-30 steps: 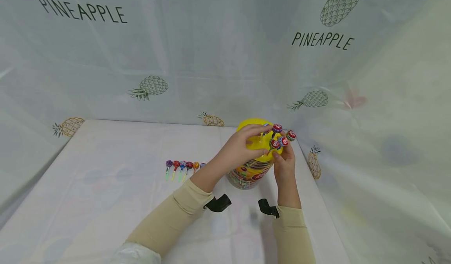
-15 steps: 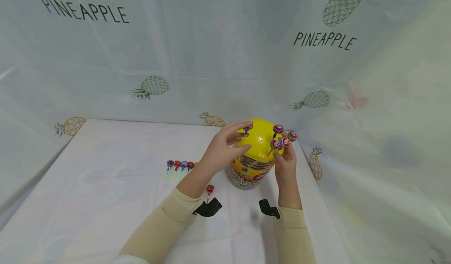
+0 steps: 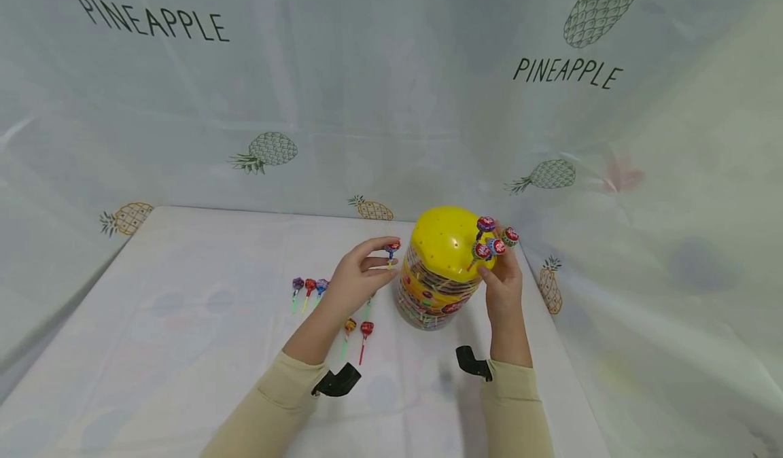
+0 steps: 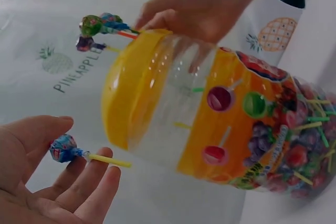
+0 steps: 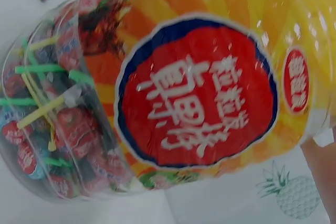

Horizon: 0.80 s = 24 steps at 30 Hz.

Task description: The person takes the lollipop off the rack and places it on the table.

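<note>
My left hand point(image 3: 357, 274) pinches a lollipop point(image 4: 64, 149) in a blue wrapper with a yellow stick, held just left of the candy jar point(image 3: 428, 298). The jar stands on the table, tilted-looking in the wrist views. It has a yellow domed lid point(image 3: 443, 240) dotted with small holes. Several lollipops point(image 3: 486, 225) stick out of the lid's right side. My right hand point(image 3: 505, 288) grips the jar at that side, its thumb on the lid's edge. Through the clear wall show lollipops with green and yellow sticks point(image 5: 42, 111). A red label point(image 5: 197, 95) covers the jar's side.
Left of the jar, a row of lollipops point(image 3: 310, 286) lies on the white table point(image 3: 214, 322), partly hidden by my left arm. Nearer me lie an orange lollipop point(image 3: 350, 325) and a red lollipop point(image 3: 367, 329). A pineapple-print curtain point(image 3: 379, 104) hangs behind.
My left hand has moved left and down, from the lollipops at the lid's right side to beside the jar, carrying one lollipop. My right hand stays at the lid.
</note>
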{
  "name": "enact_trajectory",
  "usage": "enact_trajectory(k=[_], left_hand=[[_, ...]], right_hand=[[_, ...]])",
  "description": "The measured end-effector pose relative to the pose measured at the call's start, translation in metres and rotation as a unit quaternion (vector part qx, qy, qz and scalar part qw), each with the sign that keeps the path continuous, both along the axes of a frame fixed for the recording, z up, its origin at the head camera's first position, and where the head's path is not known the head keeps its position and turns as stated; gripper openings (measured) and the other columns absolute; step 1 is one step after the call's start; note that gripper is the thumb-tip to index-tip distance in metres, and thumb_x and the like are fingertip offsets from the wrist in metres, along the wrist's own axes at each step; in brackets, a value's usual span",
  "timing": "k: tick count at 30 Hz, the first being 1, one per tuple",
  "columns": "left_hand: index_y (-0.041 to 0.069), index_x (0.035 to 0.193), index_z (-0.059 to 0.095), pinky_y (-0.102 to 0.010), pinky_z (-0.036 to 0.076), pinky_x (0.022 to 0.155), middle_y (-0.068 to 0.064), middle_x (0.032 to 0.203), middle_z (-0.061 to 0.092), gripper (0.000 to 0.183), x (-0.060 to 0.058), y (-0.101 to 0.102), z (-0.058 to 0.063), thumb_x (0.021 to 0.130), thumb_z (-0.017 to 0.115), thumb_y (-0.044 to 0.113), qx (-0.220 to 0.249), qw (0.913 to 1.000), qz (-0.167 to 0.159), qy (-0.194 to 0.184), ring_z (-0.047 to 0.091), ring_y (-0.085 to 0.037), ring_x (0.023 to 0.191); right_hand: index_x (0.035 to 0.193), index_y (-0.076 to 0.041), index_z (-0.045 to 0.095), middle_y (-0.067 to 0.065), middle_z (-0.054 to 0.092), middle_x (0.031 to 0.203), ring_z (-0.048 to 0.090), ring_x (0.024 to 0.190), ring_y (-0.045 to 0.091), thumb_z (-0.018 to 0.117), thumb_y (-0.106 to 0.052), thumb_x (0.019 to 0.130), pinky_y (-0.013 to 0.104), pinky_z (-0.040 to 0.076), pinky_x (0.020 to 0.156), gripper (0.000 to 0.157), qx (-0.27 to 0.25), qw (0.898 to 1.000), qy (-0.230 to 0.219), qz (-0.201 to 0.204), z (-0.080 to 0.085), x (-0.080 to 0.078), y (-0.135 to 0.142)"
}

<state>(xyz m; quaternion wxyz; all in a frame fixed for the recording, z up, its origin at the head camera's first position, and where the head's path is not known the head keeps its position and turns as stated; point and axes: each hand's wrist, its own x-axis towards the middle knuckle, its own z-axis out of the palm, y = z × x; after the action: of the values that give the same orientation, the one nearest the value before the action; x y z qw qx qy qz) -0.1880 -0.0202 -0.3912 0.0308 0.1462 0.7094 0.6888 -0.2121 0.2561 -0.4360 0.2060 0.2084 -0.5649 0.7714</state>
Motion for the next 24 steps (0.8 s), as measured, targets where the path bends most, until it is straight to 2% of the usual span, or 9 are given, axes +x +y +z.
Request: enact_trajectory(k=[5,11,19,24], left_hand=[[0.020,0.131,0.061,-0.033,0.055,0.082,-0.006,0.130,0.054,0.047,0.004,-0.007,-0.015,0.088,0.071,0.003,0.000,0.9992,0.026,-0.032,0.060,-0.024,0.108],[0.020,0.130,0.061,-0.031,0.053,0.077,-0.010,0.125,0.055,0.049,0.009,-0.016,-0.039,0.087,0.072,0.001,-0.014,0.9957,0.059,-0.070,0.062,-0.024,0.102],[0.022,0.129,0.062,-0.032,0.053,0.072,-0.013,0.127,0.056,0.051,0.011,-0.034,-0.076,0.084,0.074,0.001,-0.047,0.9869,0.108,-0.110,0.062,-0.023,0.097],[0.014,0.130,0.061,-0.040,0.056,0.074,-0.018,0.119,0.059,0.051,0.009,-0.046,-0.097,0.083,0.072,-0.004,-0.044,0.9824,0.128,-0.129,0.065,-0.024,0.088]], right_hand=[[0.142,-0.006,0.048,0.013,0.045,0.142,0.040,0.131,0.029,0.068,0.009,0.085,0.030,0.042,0.102,0.063,-0.010,1.000,-0.009,-0.015,0.002,0.001,-0.004],[0.142,-0.008,0.048,0.012,0.048,0.136,0.043,0.126,0.027,0.065,0.019,0.081,0.028,0.044,0.100,0.069,-0.026,0.998,-0.049,-0.038,0.000,0.000,-0.008],[0.142,-0.009,0.047,0.014,0.046,0.139,0.043,0.128,0.028,0.066,0.015,0.083,0.031,0.042,0.102,0.067,-0.024,0.999,-0.020,-0.015,-0.001,-0.002,-0.012],[0.142,-0.010,0.048,0.013,0.046,0.139,0.044,0.128,0.027,0.069,0.011,0.084,0.030,0.042,0.102,0.065,-0.024,0.999,-0.022,-0.015,-0.001,-0.002,-0.013]])
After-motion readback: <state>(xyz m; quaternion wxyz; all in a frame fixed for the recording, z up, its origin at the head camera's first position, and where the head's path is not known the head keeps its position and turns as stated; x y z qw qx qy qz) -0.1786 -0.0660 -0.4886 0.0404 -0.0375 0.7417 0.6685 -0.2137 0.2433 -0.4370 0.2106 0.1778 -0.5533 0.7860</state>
